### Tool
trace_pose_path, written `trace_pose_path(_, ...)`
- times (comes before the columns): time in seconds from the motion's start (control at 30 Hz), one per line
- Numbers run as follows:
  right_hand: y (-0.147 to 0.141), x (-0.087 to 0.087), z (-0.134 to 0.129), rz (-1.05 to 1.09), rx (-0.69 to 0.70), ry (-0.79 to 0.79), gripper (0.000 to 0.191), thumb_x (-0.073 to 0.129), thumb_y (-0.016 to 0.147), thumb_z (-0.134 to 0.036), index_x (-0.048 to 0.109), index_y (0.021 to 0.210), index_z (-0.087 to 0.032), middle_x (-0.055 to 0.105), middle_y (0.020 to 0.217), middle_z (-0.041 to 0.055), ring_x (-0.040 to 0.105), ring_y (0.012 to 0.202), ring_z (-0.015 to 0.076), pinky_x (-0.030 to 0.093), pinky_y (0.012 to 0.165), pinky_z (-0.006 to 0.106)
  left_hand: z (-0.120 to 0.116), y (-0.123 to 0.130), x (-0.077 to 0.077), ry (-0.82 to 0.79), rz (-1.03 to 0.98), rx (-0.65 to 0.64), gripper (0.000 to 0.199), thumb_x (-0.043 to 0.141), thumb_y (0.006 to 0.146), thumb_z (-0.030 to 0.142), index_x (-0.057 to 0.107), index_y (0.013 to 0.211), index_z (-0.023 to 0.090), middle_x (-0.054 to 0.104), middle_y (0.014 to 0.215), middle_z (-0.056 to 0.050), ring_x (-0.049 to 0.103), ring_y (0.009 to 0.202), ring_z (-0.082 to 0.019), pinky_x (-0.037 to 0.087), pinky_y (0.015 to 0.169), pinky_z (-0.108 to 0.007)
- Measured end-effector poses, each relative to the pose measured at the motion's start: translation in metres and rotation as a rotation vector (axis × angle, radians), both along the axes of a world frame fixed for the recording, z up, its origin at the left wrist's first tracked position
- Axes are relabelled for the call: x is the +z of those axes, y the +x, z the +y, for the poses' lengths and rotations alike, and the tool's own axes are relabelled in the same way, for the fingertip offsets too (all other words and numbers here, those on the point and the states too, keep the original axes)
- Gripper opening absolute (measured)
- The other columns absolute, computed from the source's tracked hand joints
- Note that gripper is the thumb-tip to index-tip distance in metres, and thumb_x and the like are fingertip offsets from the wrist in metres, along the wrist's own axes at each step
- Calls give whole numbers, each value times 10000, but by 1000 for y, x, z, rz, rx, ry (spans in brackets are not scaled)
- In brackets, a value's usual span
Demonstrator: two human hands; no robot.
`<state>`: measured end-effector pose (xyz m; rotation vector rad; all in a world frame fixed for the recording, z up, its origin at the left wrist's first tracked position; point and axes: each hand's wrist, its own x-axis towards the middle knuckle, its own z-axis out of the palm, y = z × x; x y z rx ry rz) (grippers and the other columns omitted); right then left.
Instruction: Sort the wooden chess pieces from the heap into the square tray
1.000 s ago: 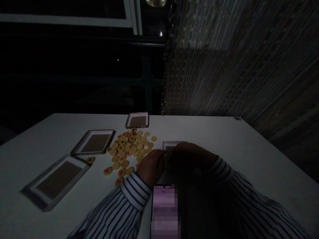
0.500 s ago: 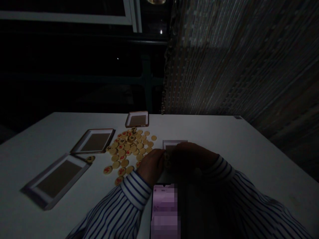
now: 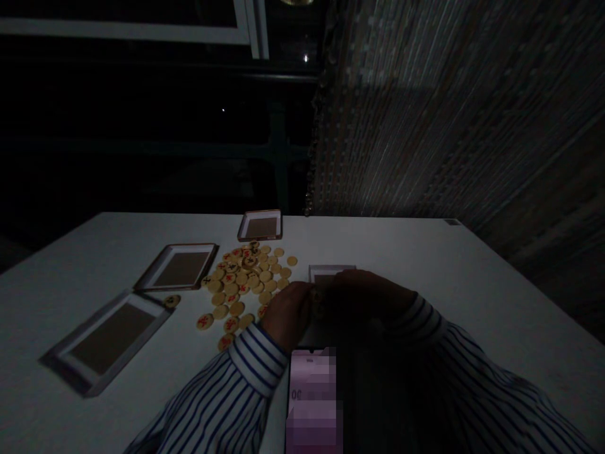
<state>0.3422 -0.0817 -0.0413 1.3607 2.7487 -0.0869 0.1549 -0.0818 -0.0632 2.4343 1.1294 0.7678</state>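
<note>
My left hand point(image 3: 289, 313) is closed, fingers curled together, at the right edge of a heap of round wooden Chinese chess pieces point(image 3: 242, 279). Some show red or black characters; others are plain side up. My right hand point(image 3: 371, 295) lies in deep shadow just to the right, bent over the near part of a shallow pale tray point(image 3: 332, 268). Between the two hands a few dim chess pieces point(image 3: 318, 309) show faintly. What the fingertips hold is hidden by the hands and the dark.
Three more shallow trays stand on the white table point(image 3: 401, 243): a near-left tray point(image 3: 78, 378), a left tray point(image 3: 155, 287) and a back tray point(image 3: 259, 239). One piece point(image 3: 171, 301) sits beside the left trays. A lit phone point(image 3: 312, 378) lies in front. A strand curtain point(image 3: 401, 126) hangs behind.
Both hands stay in almost the same place, with only a slight shift of the dim pieces between them. The heap and trays look unchanged.
</note>
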Motion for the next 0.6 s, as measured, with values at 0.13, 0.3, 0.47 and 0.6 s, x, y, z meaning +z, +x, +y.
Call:
trace_pose_path(0.13,1,5,0,39,30,-17,198,488,785,-306,627,836,-173,652,766,52,575,628,126,405,542,220,1,0,-2,29,-5,-6,235,401,794,148,569,958,151,631,896,-69,577,843,-164,467,754,-284)
trace_pose_path(0.3,5,24,1,100,-131,37,204,482,789,-268,615,915,-178,634,831,64,566,737,145,401,628,236,1,0,2,26,-23,4,244,402,789,138,569,968,145,632,916,-75,576,860,-167,468,767,-290)
trace_pose_path(0.47,4,36,-1,111,-186,80,240,395,832,-223,605,931,-161,623,872,68,546,809,151,380,707,256,5,-6,4,94,-51,51,242,401,794,157,577,960,149,634,914,-75,582,853,-166,476,762,-293)
trace_pose_path(0.6,1,37,-3,89,-198,91,249,385,834,-232,602,936,-163,628,874,69,549,819,159,377,707,259,9,-16,8,128,-112,142,249,418,792,186,584,972,139,632,949,-77,575,895,-168,458,816,-305)
